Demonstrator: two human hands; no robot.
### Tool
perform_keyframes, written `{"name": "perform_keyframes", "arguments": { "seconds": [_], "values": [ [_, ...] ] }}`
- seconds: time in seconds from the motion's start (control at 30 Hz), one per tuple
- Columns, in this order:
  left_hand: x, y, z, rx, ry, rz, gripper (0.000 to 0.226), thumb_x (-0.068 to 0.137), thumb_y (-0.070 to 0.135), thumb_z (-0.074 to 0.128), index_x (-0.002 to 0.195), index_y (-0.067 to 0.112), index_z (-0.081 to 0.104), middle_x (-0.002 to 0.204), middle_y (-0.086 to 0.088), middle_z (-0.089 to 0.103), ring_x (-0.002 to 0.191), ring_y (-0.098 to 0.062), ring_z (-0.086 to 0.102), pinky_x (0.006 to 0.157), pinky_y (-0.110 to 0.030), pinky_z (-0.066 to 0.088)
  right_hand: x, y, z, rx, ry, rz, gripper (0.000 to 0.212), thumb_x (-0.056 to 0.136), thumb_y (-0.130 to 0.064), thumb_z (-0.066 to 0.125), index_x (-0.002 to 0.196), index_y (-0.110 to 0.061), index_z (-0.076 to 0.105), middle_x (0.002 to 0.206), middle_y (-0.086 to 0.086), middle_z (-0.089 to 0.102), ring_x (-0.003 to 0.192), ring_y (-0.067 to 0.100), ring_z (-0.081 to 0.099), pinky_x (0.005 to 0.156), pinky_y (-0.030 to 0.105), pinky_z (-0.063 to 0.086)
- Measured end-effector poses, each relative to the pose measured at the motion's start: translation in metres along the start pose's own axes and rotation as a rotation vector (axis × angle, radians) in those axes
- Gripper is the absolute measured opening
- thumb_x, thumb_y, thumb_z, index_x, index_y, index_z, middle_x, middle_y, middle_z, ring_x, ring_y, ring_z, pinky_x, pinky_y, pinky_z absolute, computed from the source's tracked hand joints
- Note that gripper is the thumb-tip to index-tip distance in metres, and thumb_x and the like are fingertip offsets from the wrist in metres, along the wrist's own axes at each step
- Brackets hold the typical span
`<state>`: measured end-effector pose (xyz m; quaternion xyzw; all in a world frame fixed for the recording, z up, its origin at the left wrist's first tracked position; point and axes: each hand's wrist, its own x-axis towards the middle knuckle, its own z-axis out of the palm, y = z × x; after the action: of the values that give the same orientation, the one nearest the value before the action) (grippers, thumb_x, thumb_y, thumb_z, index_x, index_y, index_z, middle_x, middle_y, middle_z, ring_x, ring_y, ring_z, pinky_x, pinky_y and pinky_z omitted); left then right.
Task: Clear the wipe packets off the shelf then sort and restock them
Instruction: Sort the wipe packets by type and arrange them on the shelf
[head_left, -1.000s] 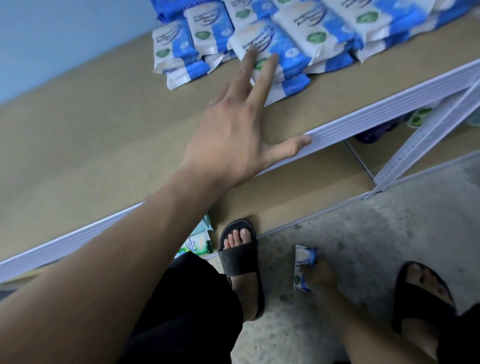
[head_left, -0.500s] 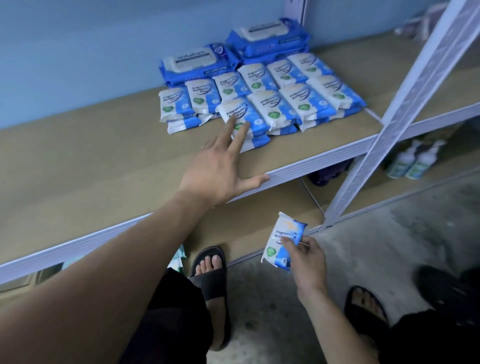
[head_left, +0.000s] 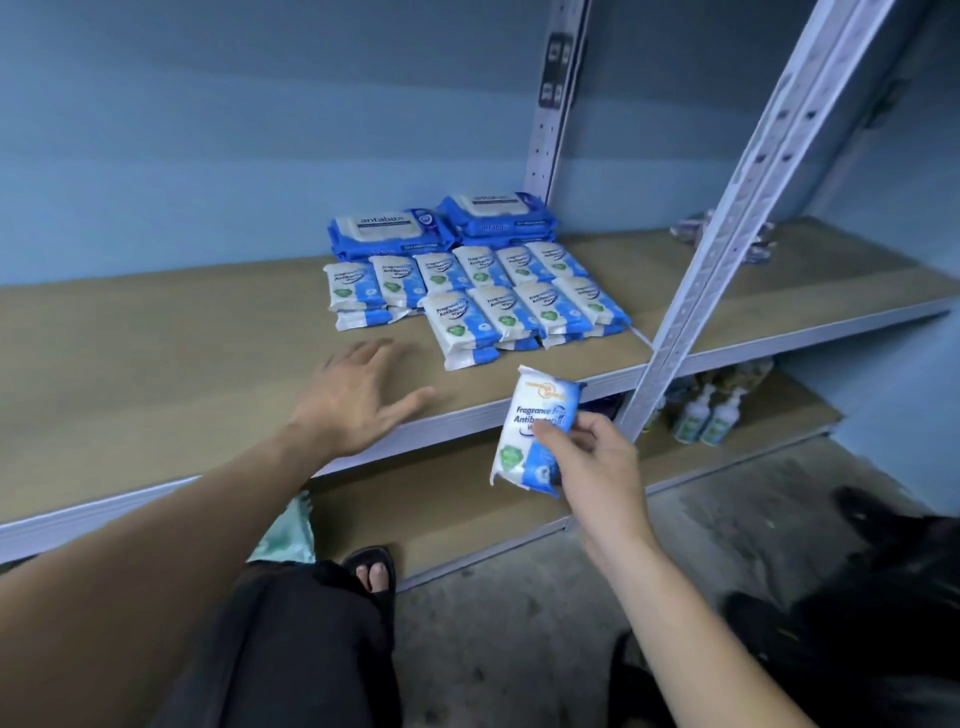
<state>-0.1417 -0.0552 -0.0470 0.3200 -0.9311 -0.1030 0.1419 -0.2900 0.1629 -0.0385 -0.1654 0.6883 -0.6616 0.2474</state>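
Several small blue-and-white wipe packets (head_left: 483, 304) lie in rows on the brown shelf board (head_left: 156, 353), with two stacks of large blue packs (head_left: 441, 228) behind them against the wall. My right hand (head_left: 597, 467) pinches one small wipe packet (head_left: 535, 431) and holds it up in front of the shelf's edge. My left hand (head_left: 358, 400) is spread flat with straight fingers over the shelf near its front edge, left of the packets; it holds nothing.
A white metal upright (head_left: 727, 249) crosses the shelf front at the right. On the lower shelf stand two small bottles (head_left: 706, 415), with a green packet (head_left: 285, 535) at the left. My sandalled foot (head_left: 374, 571) rests on the concrete floor.
My right hand has lifted the small packet from near the floor up to shelf height. My left hand has drawn back from the packets toward the shelf's front. The view has tilted upward.
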Motion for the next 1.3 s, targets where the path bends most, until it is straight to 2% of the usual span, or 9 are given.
{"name": "perform_keyframes", "arguments": {
  "seconds": [0.1,0.2,0.4,0.6,0.7,0.8,0.9,1.03,1.3],
  "values": [
    [-0.011,-0.034,-0.010,0.108,-0.017,-0.078,0.095,0.077,0.090,0.015,0.145,0.031,0.047,0.153,-0.001,0.045,0.143,-0.027,0.035,0.118,-0.048,0.027,0.006,-0.016,0.022,-0.090,-0.102,-0.011,0.019,0.085,-0.018,0.078,0.099,-0.011,0.067,0.089,0.003,0.077,0.076,0.014,0.075,0.063,0.031,0.060],
    [-0.023,-0.056,-0.010,0.135,-0.041,-0.149,0.102,0.075,0.090,0.007,0.149,0.030,0.042,0.158,0.005,0.038,0.147,-0.023,0.029,0.121,-0.047,0.021,0.014,-0.028,0.050,-0.109,-0.226,0.002,0.024,0.085,-0.018,0.079,0.105,-0.012,0.067,0.095,0.002,0.077,0.077,0.012,0.075,0.057,0.022,0.055],
    [-0.026,-0.057,-0.007,0.116,0.035,-0.189,0.084,0.082,0.079,0.012,0.142,0.033,0.049,0.153,0.010,0.045,0.145,-0.018,0.033,0.120,-0.044,0.024,0.036,-0.036,0.103,-0.342,-0.316,-0.071,0.031,0.084,-0.026,0.080,0.108,-0.018,0.064,0.101,-0.002,0.075,0.080,0.007,0.074,0.060,0.018,0.053],
    [-0.025,-0.060,-0.003,0.102,0.056,-0.199,0.075,0.085,0.072,0.018,0.141,0.034,0.050,0.152,0.012,0.045,0.145,-0.017,0.033,0.120,-0.042,0.023,0.038,-0.025,0.097,-0.806,-0.346,-0.441,0.036,0.085,-0.040,0.075,0.116,-0.025,0.064,0.112,-0.012,0.065,0.097,0.006,0.061,0.079,0.025,0.047],
    [-0.027,-0.059,-0.003,0.109,0.055,-0.202,0.073,0.086,0.071,0.019,0.142,0.034,0.049,0.153,0.012,0.044,0.146,-0.017,0.031,0.120,-0.042,0.021,0.031,-0.011,0.085,-0.980,-0.444,-0.619,0.041,0.088,-0.043,0.073,0.125,-0.027,0.065,0.126,-0.012,0.058,0.114,0.009,0.052,0.090,0.019,0.038],
    [-0.026,-0.059,-0.003,0.104,0.050,-0.201,0.070,0.088,0.069,0.022,0.143,0.034,0.048,0.154,0.011,0.043,0.146,-0.017,0.030,0.121,-0.041,0.020,0.033,-0.004,0.080,-1.112,-0.381,-0.804,0.041,0.093,-0.042,0.066,0.131,-0.026,0.065,0.137,-0.011,0.056,0.126,0.014,0.041,0.104,0.026,0.035],
    [-0.026,-0.059,-0.002,0.104,0.060,-0.195,0.060,0.095,0.066,0.030,0.143,0.033,0.047,0.155,0.011,0.042,0.147,-0.017,0.030,0.121,-0.041,0.019,0.037,-0.002,0.086,-1.178,-0.291,-0.940,0.033,0.093,-0.041,0.066,0.121,-0.024,0.072,0.129,-0.008,0.065,0.116,0.020,0.045,0.101,0.039,0.038],
    [-0.027,-0.060,-0.001,0.106,0.059,-0.192,0.064,0.093,0.068,0.026,0.143,0.034,0.047,0.155,0.011,0.041,0.147,-0.017,0.029,0.121,-0.041,0.018,0.048,-0.005,0.096,-1.276,-0.212,-1.038,0.024,0.091,-0.039,0.069,0.110,-0.025,0.074,0.115,-0.010,0.071,0.113,0.024,0.050,0.095,0.039,0.028],
    [-0.027,-0.060,-0.001,0.098,0.067,-0.201,0.058,0.097,0.065,0.033,0.145,0.033,0.046,0.157,0.012,0.039,0.148,-0.016,0.027,0.122,-0.039,0.015,0.075,-0.007,0.120,-1.386,-0.119,-1.037,0.013,0.090,-0.036,0.070,0.093,-0.023,0.075,0.094,-0.005,0.074,0.115,0.030,0.054,0.100,0.047,0.020]
  ]
}}
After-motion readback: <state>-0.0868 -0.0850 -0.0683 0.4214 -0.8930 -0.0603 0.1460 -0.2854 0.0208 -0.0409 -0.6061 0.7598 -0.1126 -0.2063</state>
